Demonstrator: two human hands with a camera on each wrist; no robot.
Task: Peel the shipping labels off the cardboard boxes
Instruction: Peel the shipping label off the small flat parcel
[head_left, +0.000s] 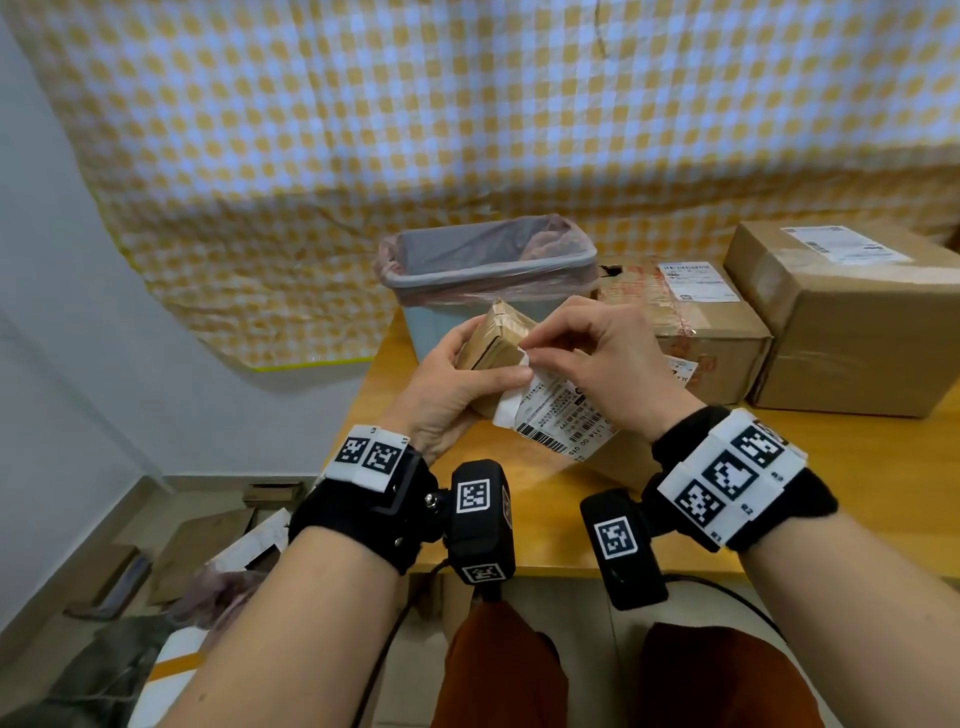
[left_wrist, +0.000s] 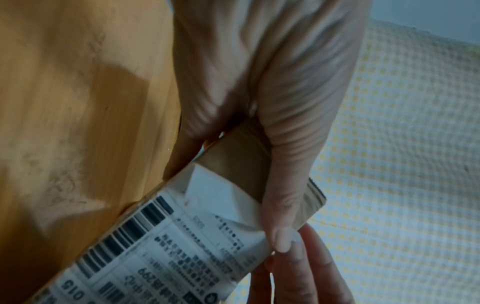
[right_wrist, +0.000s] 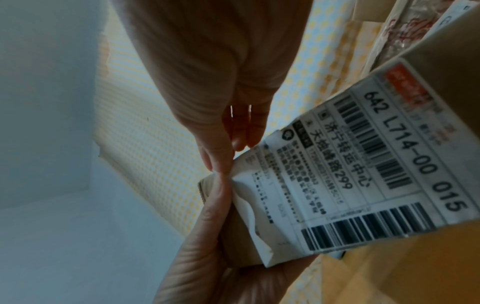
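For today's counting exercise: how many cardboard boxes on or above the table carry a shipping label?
3: the small box held in both hands, the taped box behind it, and the large box at far right. Other faces are hidden.

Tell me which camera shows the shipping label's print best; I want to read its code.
Right wrist: the shipping label fills the frame, digits and barcodes sharp. Left wrist shows it blurred and cropped; head shows it small, partly behind the right hand.
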